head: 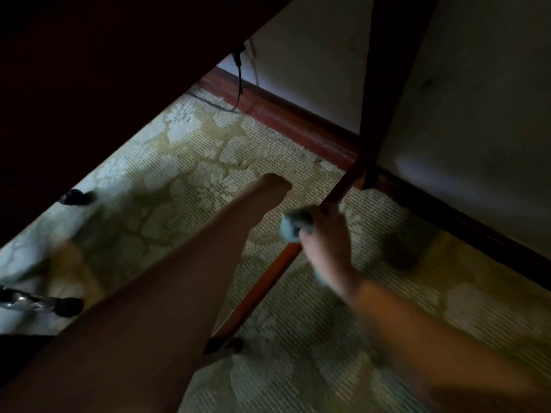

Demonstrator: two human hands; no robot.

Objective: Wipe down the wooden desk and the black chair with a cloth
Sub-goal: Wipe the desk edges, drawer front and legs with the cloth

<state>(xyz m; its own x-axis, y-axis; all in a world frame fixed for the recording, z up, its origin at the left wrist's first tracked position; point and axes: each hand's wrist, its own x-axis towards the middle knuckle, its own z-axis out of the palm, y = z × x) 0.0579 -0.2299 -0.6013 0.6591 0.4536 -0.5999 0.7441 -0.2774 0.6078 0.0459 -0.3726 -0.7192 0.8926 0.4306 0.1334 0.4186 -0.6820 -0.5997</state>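
I am looking under the wooden desk, whose dark underside [89,84] fills the upper left. A reddish wooden rail [262,290] of the desk runs low over the carpet from a dark desk leg [384,84]. My right hand [325,242] grips a pale blue-grey cloth [293,225] wrapped round this rail. My left forearm reaches forward to the left of the rail, and its end [275,183] meets the carpet; the fingers of my left hand are hidden. Black casters [76,197] and a chrome base arm [24,302] of the chair show at the left.
Patterned beige carpet [185,162] covers the floor. A red-brown baseboard [298,120] runs along the pale wall [477,114] behind the desk. A black cable [239,81] hangs down by the wall to the floor.
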